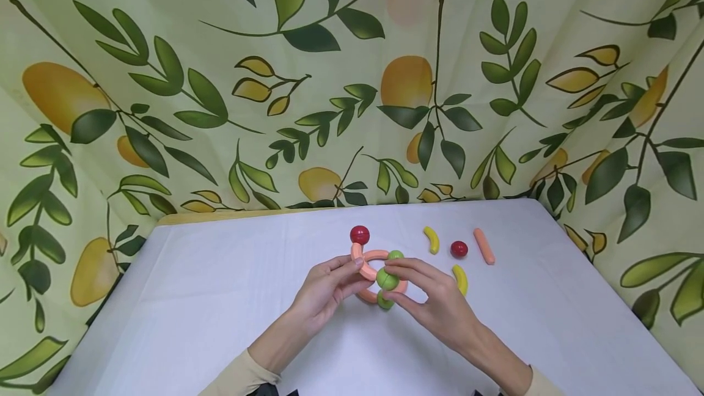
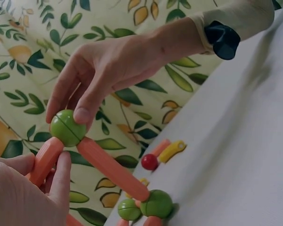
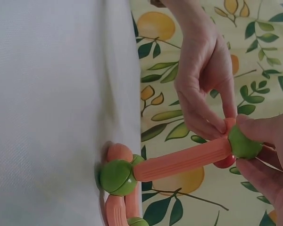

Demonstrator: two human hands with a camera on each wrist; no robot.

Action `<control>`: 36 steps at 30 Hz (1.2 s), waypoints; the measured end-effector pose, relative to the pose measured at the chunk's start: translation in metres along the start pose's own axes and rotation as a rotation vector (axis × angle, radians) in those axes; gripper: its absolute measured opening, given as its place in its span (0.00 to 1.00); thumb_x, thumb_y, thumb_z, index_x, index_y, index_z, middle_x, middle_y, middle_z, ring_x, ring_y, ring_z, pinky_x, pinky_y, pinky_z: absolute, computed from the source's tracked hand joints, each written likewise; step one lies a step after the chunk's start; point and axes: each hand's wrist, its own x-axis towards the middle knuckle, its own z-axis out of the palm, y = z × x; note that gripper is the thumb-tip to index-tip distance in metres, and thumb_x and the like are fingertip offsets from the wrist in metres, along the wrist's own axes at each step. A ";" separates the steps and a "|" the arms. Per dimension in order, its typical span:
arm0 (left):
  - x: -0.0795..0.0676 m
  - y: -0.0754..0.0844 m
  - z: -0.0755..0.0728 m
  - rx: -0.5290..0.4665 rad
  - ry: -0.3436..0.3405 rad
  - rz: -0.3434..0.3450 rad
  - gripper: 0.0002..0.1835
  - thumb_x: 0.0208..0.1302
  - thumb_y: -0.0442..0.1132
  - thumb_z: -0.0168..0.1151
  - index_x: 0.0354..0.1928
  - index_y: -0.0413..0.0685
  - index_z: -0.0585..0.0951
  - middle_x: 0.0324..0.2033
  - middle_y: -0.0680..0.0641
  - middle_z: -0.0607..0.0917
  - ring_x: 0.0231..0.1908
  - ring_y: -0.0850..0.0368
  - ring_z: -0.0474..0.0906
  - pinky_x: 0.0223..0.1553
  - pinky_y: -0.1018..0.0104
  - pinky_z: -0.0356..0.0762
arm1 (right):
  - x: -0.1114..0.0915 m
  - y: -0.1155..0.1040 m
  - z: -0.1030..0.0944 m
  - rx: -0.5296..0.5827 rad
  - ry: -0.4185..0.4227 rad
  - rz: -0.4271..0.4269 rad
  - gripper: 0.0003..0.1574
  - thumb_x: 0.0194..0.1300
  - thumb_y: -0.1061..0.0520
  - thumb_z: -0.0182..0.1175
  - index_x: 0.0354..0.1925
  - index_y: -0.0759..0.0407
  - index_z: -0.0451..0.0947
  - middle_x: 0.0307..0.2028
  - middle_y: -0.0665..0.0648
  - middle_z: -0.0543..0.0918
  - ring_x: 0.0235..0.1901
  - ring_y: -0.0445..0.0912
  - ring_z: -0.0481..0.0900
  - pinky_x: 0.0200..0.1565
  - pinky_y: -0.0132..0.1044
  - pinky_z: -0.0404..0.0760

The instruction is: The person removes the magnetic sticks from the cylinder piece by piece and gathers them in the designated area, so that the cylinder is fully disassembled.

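Note:
A toy frame of coral rods and green balls stands on the table. At its top, the fingers of my right hand point(image 1: 440, 301) pinch a green ball point(image 1: 387, 279). My left hand point(image 1: 328, 286) pinches a coral rod point(image 2: 46, 159) that meets this ball. A red ball point(image 1: 360, 235) shows just beyond that rod in the head view. From the pinched ball a ribbed coral rod point(image 3: 184, 160) slopes down to a lower green ball point(image 3: 118, 177). Curved coral rods point(image 1: 377, 254) and further green balls point(image 1: 395, 255) form a ring underneath, partly hidden by my hands.
Loose pieces lie right of the frame: two yellow curved pieces point(image 1: 431, 240), a red ball point(image 1: 459, 249) and a straight coral rod point(image 1: 484, 246). A white cloth point(image 1: 181, 304) covers the table. A leaf-patterned curtain point(image 1: 341, 78) hangs behind its far edge.

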 end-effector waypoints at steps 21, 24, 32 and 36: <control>0.005 0.001 -0.001 0.053 0.048 0.025 0.16 0.63 0.36 0.67 0.47 0.31 0.76 0.48 0.38 0.85 0.43 0.54 0.85 0.50 0.62 0.80 | 0.005 0.005 -0.002 -0.015 -0.028 0.094 0.29 0.46 0.60 0.78 0.50 0.56 0.84 0.49 0.50 0.85 0.50 0.48 0.83 0.55 0.27 0.74; 0.006 0.001 -0.002 0.068 0.038 0.033 0.16 0.63 0.36 0.67 0.46 0.32 0.77 0.49 0.38 0.85 0.43 0.54 0.85 0.51 0.62 0.80 | 0.005 0.006 -0.002 -0.013 -0.024 0.095 0.28 0.47 0.59 0.78 0.49 0.56 0.85 0.49 0.50 0.85 0.49 0.48 0.83 0.55 0.25 0.74; 0.007 0.001 -0.002 0.144 0.062 0.050 0.17 0.63 0.38 0.67 0.47 0.31 0.77 0.42 0.42 0.87 0.40 0.56 0.85 0.49 0.63 0.81 | 0.004 0.007 -0.001 -0.002 -0.028 0.098 0.30 0.44 0.65 0.78 0.49 0.58 0.85 0.49 0.51 0.85 0.49 0.48 0.84 0.54 0.24 0.74; 0.009 0.001 -0.002 0.175 0.067 0.059 0.18 0.63 0.37 0.67 0.48 0.30 0.77 0.40 0.43 0.87 0.41 0.55 0.85 0.49 0.63 0.81 | 0.005 0.007 -0.002 -0.014 -0.027 0.111 0.32 0.41 0.66 0.79 0.49 0.59 0.85 0.49 0.52 0.85 0.49 0.48 0.84 0.53 0.25 0.75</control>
